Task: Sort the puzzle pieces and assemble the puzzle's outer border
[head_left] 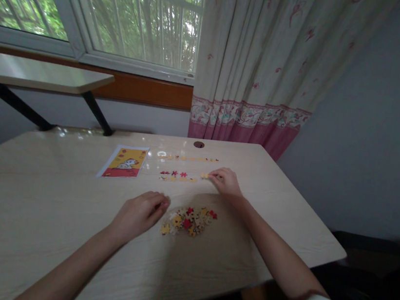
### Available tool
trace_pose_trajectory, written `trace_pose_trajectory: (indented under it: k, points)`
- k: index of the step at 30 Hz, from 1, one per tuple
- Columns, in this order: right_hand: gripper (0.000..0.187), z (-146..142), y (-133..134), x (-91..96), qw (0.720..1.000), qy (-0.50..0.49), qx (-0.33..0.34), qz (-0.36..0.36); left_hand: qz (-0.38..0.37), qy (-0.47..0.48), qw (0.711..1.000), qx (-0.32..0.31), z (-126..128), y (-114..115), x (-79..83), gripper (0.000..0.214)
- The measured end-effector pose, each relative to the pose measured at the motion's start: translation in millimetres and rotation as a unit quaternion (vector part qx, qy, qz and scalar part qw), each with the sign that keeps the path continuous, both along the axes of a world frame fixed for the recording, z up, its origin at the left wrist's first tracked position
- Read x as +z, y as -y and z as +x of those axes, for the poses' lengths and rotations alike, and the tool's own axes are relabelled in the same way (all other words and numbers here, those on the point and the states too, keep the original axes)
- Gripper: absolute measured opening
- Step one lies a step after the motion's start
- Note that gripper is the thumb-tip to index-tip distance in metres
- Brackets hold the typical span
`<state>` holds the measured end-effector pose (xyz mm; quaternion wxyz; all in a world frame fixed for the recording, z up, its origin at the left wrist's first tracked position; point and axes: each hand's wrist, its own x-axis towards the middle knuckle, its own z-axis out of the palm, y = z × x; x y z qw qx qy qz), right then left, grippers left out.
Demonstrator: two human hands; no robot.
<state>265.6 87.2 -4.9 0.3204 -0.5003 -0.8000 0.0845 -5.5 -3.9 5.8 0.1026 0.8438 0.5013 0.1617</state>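
My right hand (228, 183) reaches over the table and pinches a yellow jigsaw puzzle piece (204, 175) at its fingertips, to the right of a short row of red puzzle pieces (174, 173). Just below that row runs a line of yellow puzzle pieces (182, 179). My left hand (140, 213) is closed, its fingers curled and thumb pressed in; what it holds, if anything, is hidden. Beside it lies a loose pile of mixed puzzle pieces (194, 221), red, yellow and pale. Farther back stretches another row of small, mostly yellow pieces (187, 158).
A printed picture sheet (124, 162), yellow and red with a white animal, lies left of the rows. The pale wooden table (51, 189) has a round cable hole (199, 144) near its back edge. A raised shelf (40, 74) stands at the back left, a curtain (253, 78) behind.
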Motion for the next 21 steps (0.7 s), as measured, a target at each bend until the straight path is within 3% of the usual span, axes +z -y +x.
trace_pose_trajectory:
  k: [4,11,21]
  points:
    - [0.014,1,-9,-11.8,0.997,0.033,-0.002,-0.065,0.001,-0.002,1.0,-0.001,0,0,0.6,0.026]
    - [0.016,1,-10,-16.2,0.996,0.04,-0.001,-0.081,-0.007,-0.003,1.0,-0.001,0,0,-0.2,0.025]
    - [0.016,1,-4,-6.2,0.996,0.082,-0.008,-0.038,-0.005,-0.003,1.0,0.0,1,0,0.1,0.025]
